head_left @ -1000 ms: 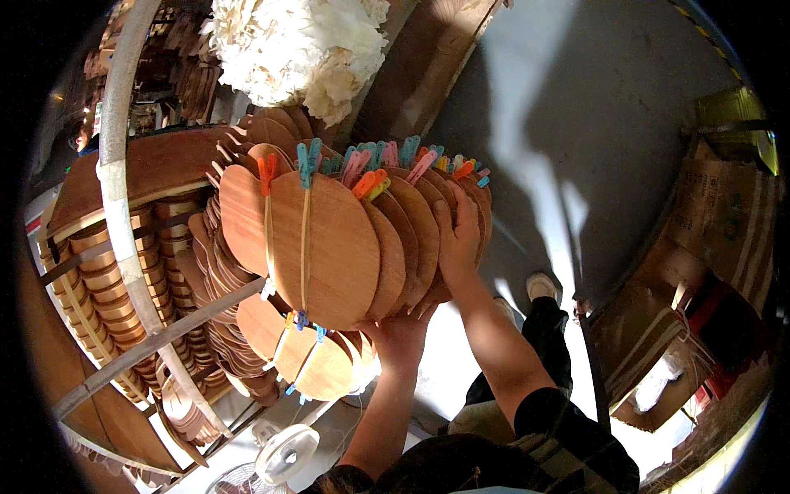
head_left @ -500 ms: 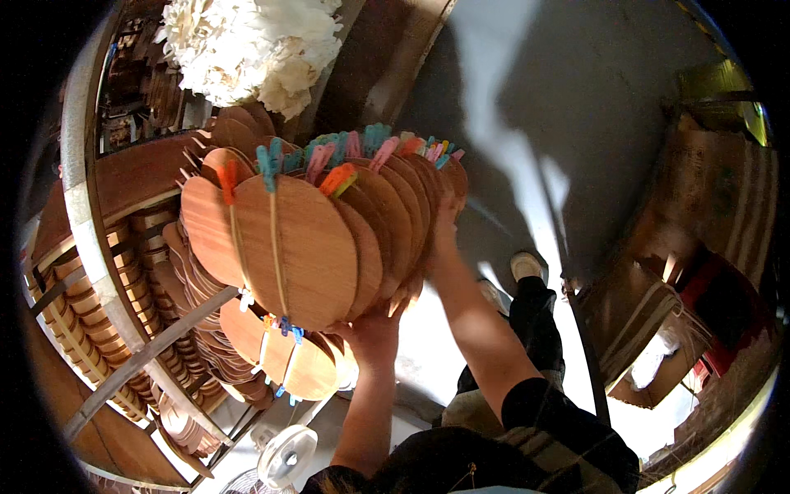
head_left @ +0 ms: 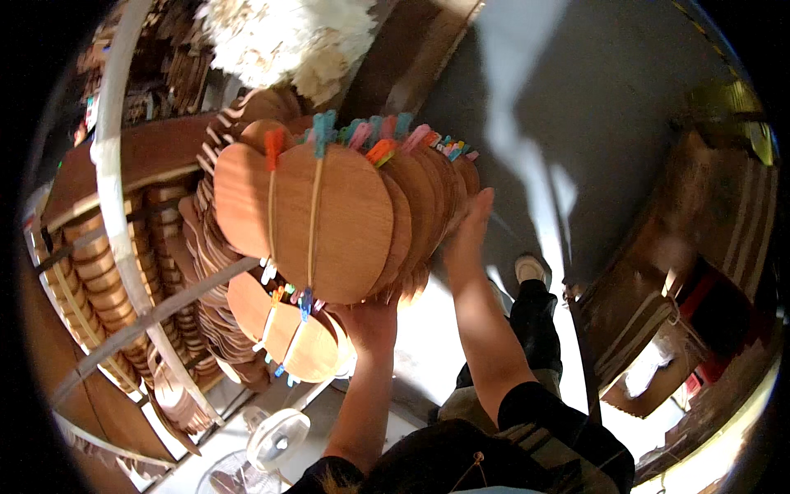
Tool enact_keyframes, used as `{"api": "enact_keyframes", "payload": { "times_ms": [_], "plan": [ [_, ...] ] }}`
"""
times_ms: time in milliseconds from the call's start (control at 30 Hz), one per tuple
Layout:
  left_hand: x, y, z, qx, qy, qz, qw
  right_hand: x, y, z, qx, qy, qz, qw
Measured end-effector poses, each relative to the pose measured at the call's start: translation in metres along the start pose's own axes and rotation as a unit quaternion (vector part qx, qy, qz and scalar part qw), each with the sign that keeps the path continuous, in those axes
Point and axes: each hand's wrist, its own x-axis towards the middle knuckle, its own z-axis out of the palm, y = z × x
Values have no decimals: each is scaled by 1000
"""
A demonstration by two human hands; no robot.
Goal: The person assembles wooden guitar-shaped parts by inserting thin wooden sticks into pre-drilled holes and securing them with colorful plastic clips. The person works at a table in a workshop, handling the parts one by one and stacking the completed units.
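A row of thin, rounded wooden panels [head_left: 354, 222] stands in front of me, one behind another. Small coloured clothespins, such as a teal clothespin [head_left: 323, 132] and a red clothespin [head_left: 274, 148], grip their upper edges, and thin sticks run down the front panel. My left hand [head_left: 374, 323] is cupped against the row's underside, its fingers partly hidden behind the wood. Along the right side lies my right hand [head_left: 469, 226], fingers stretched out by the panel edges. Below hangs another clipped wooden panel [head_left: 284, 325], untouched by either hand.
A pale metal rack post [head_left: 111, 189] and a slanting bar [head_left: 156, 317] stand at the left, before shelves of stacked wooden pieces [head_left: 103, 284]. A white ruffled bundle [head_left: 288, 37] is behind the row. A white fan [head_left: 278, 439] stands low; cardboard boxes [head_left: 699, 189] line the right.
The panel row has shifted right and up in view, along with the rack. My right hand's fingers have straightened along the row's side, while my left hand stays under it.
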Motion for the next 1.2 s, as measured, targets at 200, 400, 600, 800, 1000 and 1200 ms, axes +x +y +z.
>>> {"api": "enact_keyframes", "payload": {
  "times_ms": [200, 400, 600, 800, 1000, 1200],
  "plan": [
    [2, 8, 17, 33, 39, 35, 998, -38, -11, 33, -145, -103, -12, 984],
    [-41, -4, -21, 17, 94, -17, 995, -96, -85, 42, -68, -37, 144, 987],
    [-151, -29, -78, 218, 112, -236, 941, -101, -50, -95, -236, 85, 139, 958],
    [-232, -9, -77, 320, -48, -296, 899, -152, -68, -218, -128, -133, 213, 959],
    [-240, 36, -67, 380, -203, -224, 874, -333, -146, -187, -451, -226, 114, 856],
    [-183, 48, -49, 435, -447, -216, 751, -495, -240, -287, -703, 38, -19, 710]
  ]
}}
